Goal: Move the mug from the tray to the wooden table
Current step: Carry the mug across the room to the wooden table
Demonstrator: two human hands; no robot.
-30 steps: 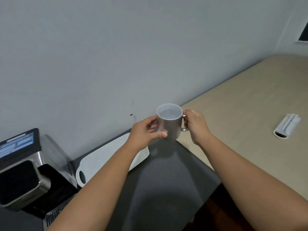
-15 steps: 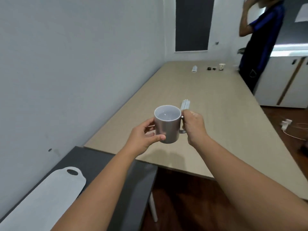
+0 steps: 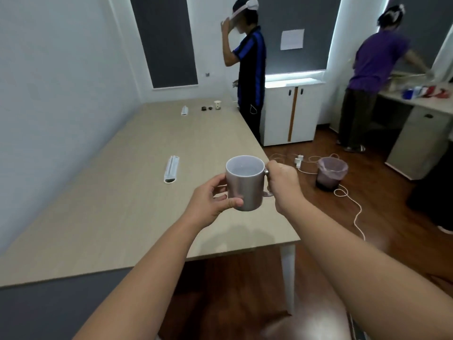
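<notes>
A grey mug (image 3: 245,186) with a white inside is held upright in the air above the near right part of the long wooden table (image 3: 137,192). My left hand (image 3: 210,204) wraps the mug's left side, thumb across the front. My right hand (image 3: 284,185) grips the handle on its right side. The mug casts a shadow on the tabletop below. The tray is out of view.
A white flat packet (image 3: 171,169) lies on the table left of the mug; another packet, small dark items and a paper cup (image 3: 217,105) sit at the far end. Two people stand beyond. A bin (image 3: 331,173) and cables are on the floor right. A dark counter (image 3: 49,310) adjoins at lower left.
The view has swung right from the dark counter and tray to the wooden table. Both hands carried the mug along; it now hangs over the table's near right part.
</notes>
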